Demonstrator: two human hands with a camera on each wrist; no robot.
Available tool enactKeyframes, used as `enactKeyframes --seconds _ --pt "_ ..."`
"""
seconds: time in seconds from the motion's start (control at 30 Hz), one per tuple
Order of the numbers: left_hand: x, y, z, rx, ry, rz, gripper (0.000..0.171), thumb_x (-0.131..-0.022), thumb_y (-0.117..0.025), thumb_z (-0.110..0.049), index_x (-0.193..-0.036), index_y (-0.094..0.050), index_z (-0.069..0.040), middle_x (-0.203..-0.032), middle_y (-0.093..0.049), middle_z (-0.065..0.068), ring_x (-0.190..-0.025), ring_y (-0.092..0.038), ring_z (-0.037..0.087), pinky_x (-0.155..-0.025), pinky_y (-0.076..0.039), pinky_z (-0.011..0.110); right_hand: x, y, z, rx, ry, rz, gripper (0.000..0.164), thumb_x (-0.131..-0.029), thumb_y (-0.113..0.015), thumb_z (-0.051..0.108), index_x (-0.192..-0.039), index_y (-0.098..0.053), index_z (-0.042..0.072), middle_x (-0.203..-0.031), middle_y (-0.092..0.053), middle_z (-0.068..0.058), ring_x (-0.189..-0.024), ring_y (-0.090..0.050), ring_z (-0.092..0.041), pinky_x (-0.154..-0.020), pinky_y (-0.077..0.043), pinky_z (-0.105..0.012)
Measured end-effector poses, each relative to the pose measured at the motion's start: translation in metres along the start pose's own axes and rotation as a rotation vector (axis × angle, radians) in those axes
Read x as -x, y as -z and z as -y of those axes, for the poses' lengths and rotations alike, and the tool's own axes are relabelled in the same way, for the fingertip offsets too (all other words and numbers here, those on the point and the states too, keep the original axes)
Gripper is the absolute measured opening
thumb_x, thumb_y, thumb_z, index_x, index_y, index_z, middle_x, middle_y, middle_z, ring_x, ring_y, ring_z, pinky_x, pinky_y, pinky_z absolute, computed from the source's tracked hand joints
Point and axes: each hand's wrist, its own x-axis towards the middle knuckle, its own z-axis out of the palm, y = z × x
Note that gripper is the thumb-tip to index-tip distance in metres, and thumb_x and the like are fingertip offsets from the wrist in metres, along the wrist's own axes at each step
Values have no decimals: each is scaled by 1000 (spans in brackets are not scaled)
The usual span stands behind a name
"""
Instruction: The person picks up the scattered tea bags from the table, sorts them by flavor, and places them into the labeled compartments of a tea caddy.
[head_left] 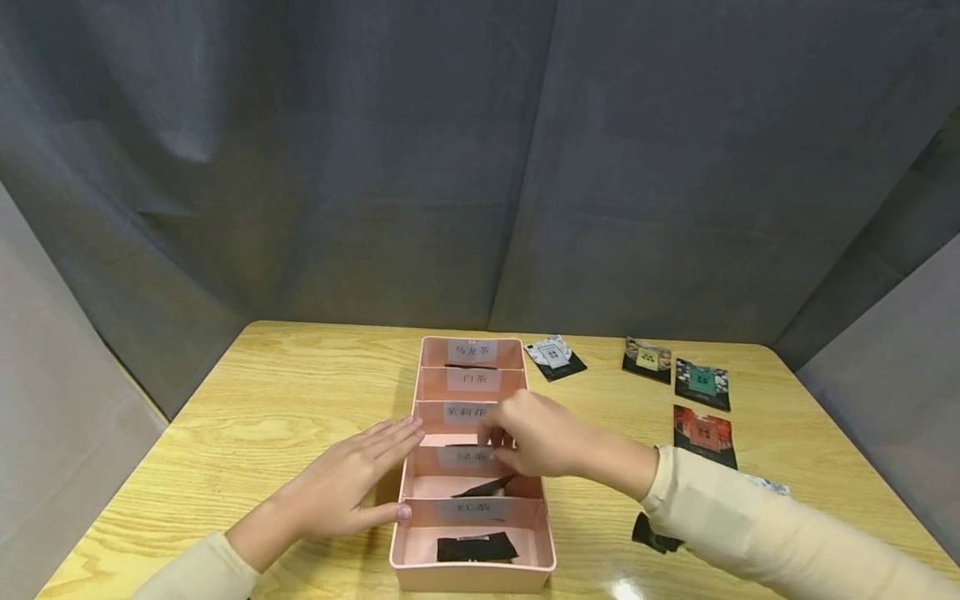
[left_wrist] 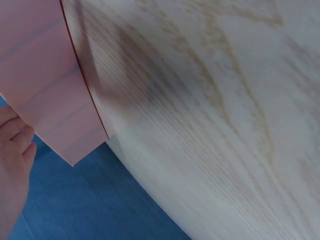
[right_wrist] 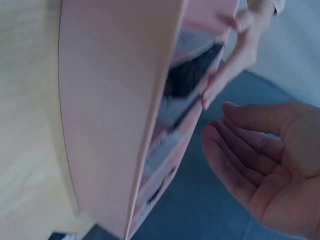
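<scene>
A long pink divided box stands before me, with labels in its compartments. My left hand lies along its left wall, fingers extended and fingertips at the rim. Over the middle compartments is my right hand; in the right wrist view its fingers are loosely bent, thumb apart, and nothing shows between them. A black packet lies flat in the nearest compartment. One compartment farther, a dark packet leans at a slant. Part of the middle compartments is hidden by my right hand.
To the right on the wooden table lie a white-and-black packet, a yellow-labelled one, a green-labelled one and a red one. Another packet is partly covered by my right sleeve. A dark curtain hangs behind.
</scene>
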Motion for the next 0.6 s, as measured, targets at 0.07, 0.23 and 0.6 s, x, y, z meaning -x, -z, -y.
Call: enactKeyframes --seconds 0.07,0.23,0.6 --pt "0 0 1 -6 -2 -7 82 -86 -63 -51 -147 -38 -3 -152 -41 15 -140 -42 27 -114 -39 42 -2 6 -8 9 -10 -28 8 -76 -71 0 -80 -71 7 -68 -67 2 -58 -52 1 -53 -43 -10" --pt "0 -1 1 -6 1 -4 83 -86 -64 -51 -148 -36 -4 -152 -40 15 -140 -42 28 -114 -38 42 -5 14 -42 11 -61 -74 7 -78 -71 0 -82 -71 5 -73 -71 -2 -63 -61 -3 -57 -50 -13" --pt "1 -1 1 9 10 11 82 -86 -63 -50 -148 -36 -4 -154 -38 14 -142 -40 27 -115 -38 42 -1 4 -126 32 -223 -91 11 -78 -75 7 -87 -72 1 -77 -72 -9 -68 -65 -14 -59 -55 -25"
